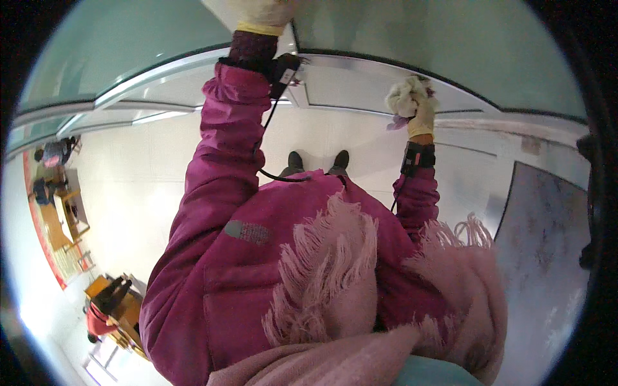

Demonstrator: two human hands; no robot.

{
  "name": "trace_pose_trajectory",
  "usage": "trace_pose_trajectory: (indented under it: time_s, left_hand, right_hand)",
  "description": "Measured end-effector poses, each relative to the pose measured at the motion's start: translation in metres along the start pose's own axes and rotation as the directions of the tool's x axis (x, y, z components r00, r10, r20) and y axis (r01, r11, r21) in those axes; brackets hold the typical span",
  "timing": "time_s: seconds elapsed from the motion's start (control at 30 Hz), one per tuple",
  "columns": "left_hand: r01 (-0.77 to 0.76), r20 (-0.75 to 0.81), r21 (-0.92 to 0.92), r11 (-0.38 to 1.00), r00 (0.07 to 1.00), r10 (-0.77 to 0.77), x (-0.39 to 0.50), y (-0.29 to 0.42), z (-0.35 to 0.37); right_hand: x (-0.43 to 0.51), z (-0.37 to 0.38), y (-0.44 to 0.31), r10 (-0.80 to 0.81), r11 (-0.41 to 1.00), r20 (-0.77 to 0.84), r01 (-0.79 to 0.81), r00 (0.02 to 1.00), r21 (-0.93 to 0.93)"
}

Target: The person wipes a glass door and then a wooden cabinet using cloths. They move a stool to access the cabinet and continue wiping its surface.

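My left hand, in a pale glove with a yellow cuff, is raised at the top edge against a framed glass panel; its fingers are cut off by the picture's rim, and a whitish surface shows beside it. Lower and to the right, my right hand, also in a pale glove, grips a crumpled whitish cloth close to the metal frame of the panels. A bit of purple material hangs under the cloth. Both wrists carry dark strapped devices with cables.
Another glass panel stands at the upper left. Pale floor lies around my shoes. At the far left, people sit by wooden desks. A dark panel is at the right. A fringed pink scarf hangs over my front.
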State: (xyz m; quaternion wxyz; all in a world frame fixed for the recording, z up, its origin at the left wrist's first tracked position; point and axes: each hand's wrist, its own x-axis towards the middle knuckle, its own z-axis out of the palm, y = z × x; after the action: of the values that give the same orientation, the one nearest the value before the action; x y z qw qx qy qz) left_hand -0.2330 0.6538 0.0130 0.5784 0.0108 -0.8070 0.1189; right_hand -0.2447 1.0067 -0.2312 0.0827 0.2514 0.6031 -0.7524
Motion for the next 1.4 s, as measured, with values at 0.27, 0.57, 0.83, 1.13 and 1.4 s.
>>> trace_pose_trajectory:
  time_s: [0.27,0.57,0.83,1.13,1.4]
  left_hand:
    - [0.041,-0.033,-0.134,0.99,0.998,-0.046,-0.073,-0.007,0.042]
    - [-0.006,0.169,-0.166,0.986,0.985,0.034,-0.16,-0.001,0.072]
    - [-0.116,0.444,-0.459,0.881,0.829,0.341,-0.205,0.027,0.06]
    - [-0.109,0.611,-0.52,0.847,0.646,0.458,-0.222,0.054,0.078]
    - [0.067,0.8,-0.367,0.928,0.532,0.278,-0.196,0.088,0.096]
  right_hand:
    - [0.057,0.025,-0.018,-0.414,0.526,0.131,0.119,0.901,0.842]
    - [-0.002,0.176,0.087,-0.497,0.861,0.122,0.47,0.859,0.194]
    - [-0.008,0.182,0.093,-0.65,0.188,0.532,0.794,0.542,-0.579]
    - [0.082,0.017,0.055,-0.698,0.428,-0.006,0.41,0.716,-0.805]
    - [0.186,-0.114,-0.001,-0.572,0.42,-0.223,0.049,0.789,-0.906]
